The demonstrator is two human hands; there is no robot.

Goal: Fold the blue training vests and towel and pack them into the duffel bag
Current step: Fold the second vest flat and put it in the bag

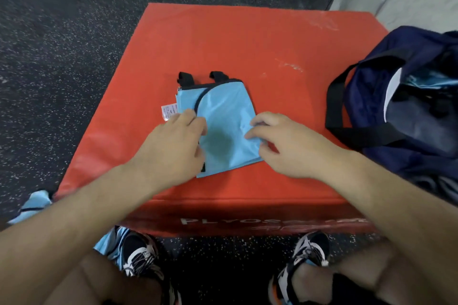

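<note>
- Folded vest (223, 119): thin, glossy light-blue fabric with black trim, a rough rectangle on the smooth red vinyl box (247, 39)
- Grip: left hand (173, 146) curls over its left edge; right hand (280, 146) pinches its right edge
- Navy duffel bag (409, 116): soft, gaping, at right

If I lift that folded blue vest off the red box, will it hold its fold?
Probably flops: the folded vest is thin, creased fabric, so its layers would likely sag open unless pinched together. Its sheen suggests it may slide on the red box.
</note>
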